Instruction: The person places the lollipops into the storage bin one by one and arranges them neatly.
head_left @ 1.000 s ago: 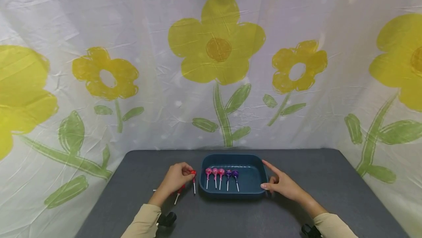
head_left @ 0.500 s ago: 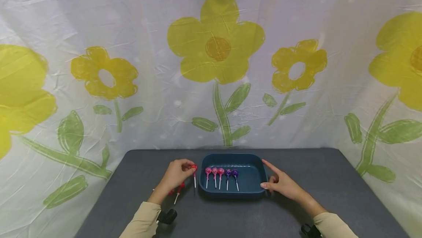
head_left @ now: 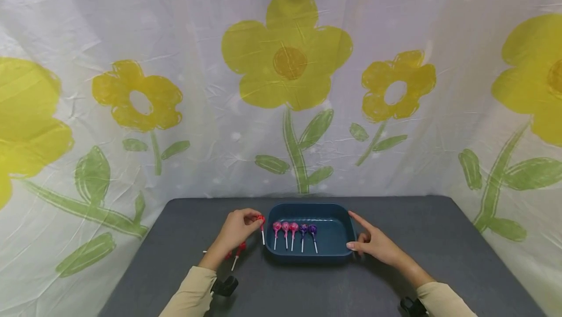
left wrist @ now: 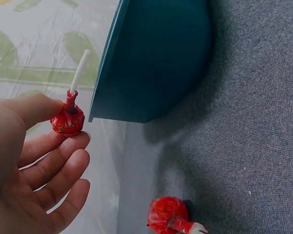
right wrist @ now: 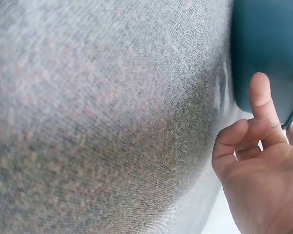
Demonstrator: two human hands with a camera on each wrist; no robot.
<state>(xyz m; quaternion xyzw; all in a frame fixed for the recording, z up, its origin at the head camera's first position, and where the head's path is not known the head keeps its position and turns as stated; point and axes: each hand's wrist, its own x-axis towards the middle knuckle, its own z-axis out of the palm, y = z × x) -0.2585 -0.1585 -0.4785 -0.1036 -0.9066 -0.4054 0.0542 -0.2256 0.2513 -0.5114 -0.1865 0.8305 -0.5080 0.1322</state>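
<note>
My left hand (head_left: 237,229) pinches a red-wrapped lollipop (left wrist: 68,119) by its head between thumb and fingertips. The white stick angles away from the palm, and in the head view the candy hangs just outside the left rim of a dark blue tray (head_left: 335,236). Inside that tray, a row of pink lollipops (head_left: 286,227) and purple lollipops (head_left: 312,229) lies with the sticks toward me. My right hand (head_left: 379,247) grips the tray's right end, the thumb at the rim and one finger (right wrist: 261,90) along the outer wall.
More red lollipops (head_left: 242,246) lie on the grey table (head_left: 298,287) under and beside my left wrist, partly hidden by it. A white cloth with painted yellow flowers (head_left: 290,63) hangs behind the table.
My left hand has lifted the red lollipop off the table and carried it slightly right, up to the tray's left rim. The right hand and the tray stay put.
</note>
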